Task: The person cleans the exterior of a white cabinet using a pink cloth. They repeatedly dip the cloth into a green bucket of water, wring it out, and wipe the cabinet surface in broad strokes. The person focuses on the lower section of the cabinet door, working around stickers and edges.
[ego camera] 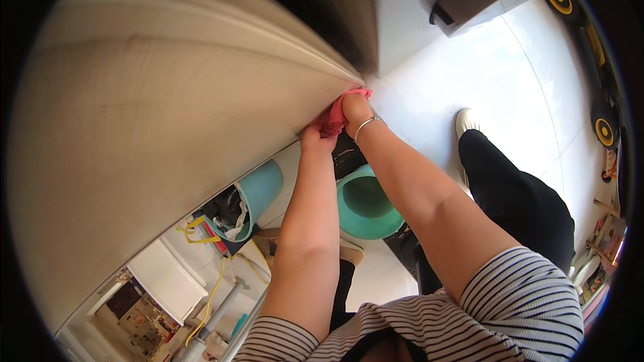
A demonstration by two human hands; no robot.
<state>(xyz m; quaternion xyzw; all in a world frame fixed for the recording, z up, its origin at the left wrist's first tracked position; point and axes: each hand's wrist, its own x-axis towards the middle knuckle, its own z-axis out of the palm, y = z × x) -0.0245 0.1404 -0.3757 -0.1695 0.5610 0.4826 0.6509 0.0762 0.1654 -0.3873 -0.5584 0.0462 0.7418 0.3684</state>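
A pink cloth point(336, 114) is bunched between my two hands at the lower edge of a large beige panel point(191, 90). My right hand point(356, 110), with a silver bangle at the wrist, grips the cloth near the panel's far corner. Closer to me, my left hand point(318, 137) holds the cloth's other end, its fingers partly hidden by the cloth and the panel edge. Below my forearms stands a green plastic basin point(349, 221) with liquid in it, on or beside a dark surface with light marks.
A blue bin point(264, 181) lined with a black bag stands at the left, near a white box point(168, 281) and a yellow cord point(214, 296). A pale cabinet point(402, 15) rises ahead. Black and yellow wheels point(604, 130) line the right side of the white tiled floor point(513, 85).
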